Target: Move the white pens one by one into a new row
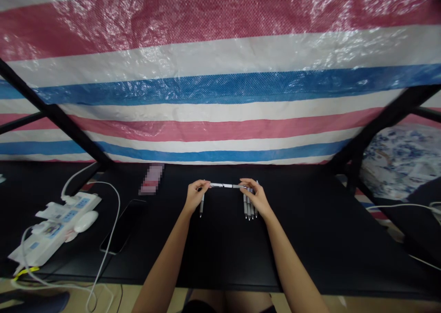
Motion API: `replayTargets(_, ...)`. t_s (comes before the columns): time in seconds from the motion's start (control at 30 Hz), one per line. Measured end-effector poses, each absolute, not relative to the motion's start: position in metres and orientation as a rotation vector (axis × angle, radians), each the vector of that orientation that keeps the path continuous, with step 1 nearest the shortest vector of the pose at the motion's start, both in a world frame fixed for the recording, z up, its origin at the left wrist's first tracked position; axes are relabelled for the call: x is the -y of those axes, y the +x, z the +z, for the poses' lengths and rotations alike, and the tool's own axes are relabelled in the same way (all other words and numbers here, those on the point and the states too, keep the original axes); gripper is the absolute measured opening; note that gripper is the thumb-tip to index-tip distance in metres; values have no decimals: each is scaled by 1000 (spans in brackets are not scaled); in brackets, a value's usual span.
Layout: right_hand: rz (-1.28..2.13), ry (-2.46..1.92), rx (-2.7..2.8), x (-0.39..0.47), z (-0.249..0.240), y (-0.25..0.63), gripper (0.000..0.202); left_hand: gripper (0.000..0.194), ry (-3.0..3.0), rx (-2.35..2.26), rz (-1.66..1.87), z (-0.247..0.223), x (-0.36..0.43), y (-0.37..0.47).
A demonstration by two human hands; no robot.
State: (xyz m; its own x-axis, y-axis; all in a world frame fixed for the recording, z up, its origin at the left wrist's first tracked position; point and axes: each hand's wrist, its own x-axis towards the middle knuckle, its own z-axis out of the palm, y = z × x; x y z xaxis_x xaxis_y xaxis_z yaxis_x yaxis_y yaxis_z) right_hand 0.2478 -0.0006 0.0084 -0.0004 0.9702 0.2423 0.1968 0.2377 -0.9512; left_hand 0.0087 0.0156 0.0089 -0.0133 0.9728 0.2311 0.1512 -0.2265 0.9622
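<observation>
A slim white and grey pen (225, 185) lies level between my two hands. The fingers of my left hand (197, 194) pinch its left end, and my right hand (255, 196) pinches the grey right end. Beneath my left hand another pen (201, 207) rests on the black table, its tip toward me and its upper part partly hidden. Several grey pens (249, 208) lie side by side under my right hand, tips toward me; the fingers cover their upper ends.
On the left of the black table (220, 248) sit a white power strip (44, 253) with cables and a dark phone (122, 228). A pixelated pink item (151, 179) lies farther back. A striped plastic sheet (220, 88) hangs behind, between black frame bars (74, 129).
</observation>
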Motion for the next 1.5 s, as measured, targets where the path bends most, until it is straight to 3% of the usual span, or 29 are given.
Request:
replayTargets(0.17, 795, -1293, 1552, 1, 10, 247, 29, 25, 1496, -1229, 1320, 8, -16, 9)
replayTargets(0.43, 911, -1243, 1494, 2, 10, 245, 27, 25, 1508, -1249, 1315, 13, -14, 8)
replayTargets(0.7, 827, -1215, 1551, 3, 13, 246, 18, 41, 1541, -1348, 1267, 17, -11, 10)
replayTargets(1.17, 846, -1178, 1563, 6, 19, 244, 11, 48, 1510, -1392, 1218, 18, -10, 12)
replayTargets(1.5, 839, -1191, 1455, 4, 15, 248, 16, 29, 1630, -1307, 1271, 11, -13, 11)
